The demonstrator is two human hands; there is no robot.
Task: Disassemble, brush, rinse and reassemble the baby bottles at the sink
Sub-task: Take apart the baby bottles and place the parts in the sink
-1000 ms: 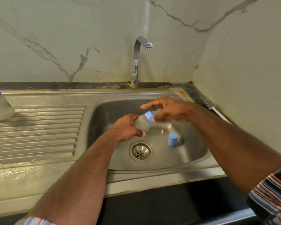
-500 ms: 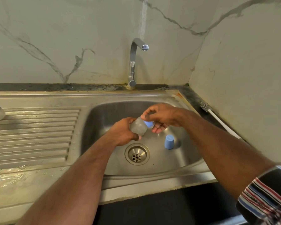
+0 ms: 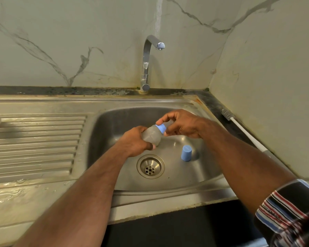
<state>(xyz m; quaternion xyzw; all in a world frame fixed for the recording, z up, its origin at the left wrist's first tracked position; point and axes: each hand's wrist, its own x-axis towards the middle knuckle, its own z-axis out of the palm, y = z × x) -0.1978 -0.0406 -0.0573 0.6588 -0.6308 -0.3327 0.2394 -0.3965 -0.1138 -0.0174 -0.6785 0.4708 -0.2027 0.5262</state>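
Fingers of the left hand (image 3: 136,139) curled round the frosted body of a baby bottle (image 3: 151,135), which was held tilted above the basin of the steel sink (image 3: 103,125), while the right hand (image 3: 182,124) pinched the blue collar (image 3: 161,127) at the bottle's neck between thumb and fingertips. Standing on the basin floor near the drain (image 3: 150,166) was a blue cap (image 3: 186,153), and a white-handled bottle brush (image 3: 243,130) lay on the counter along the right wall, with the tap (image 3: 147,65) behind the basin.
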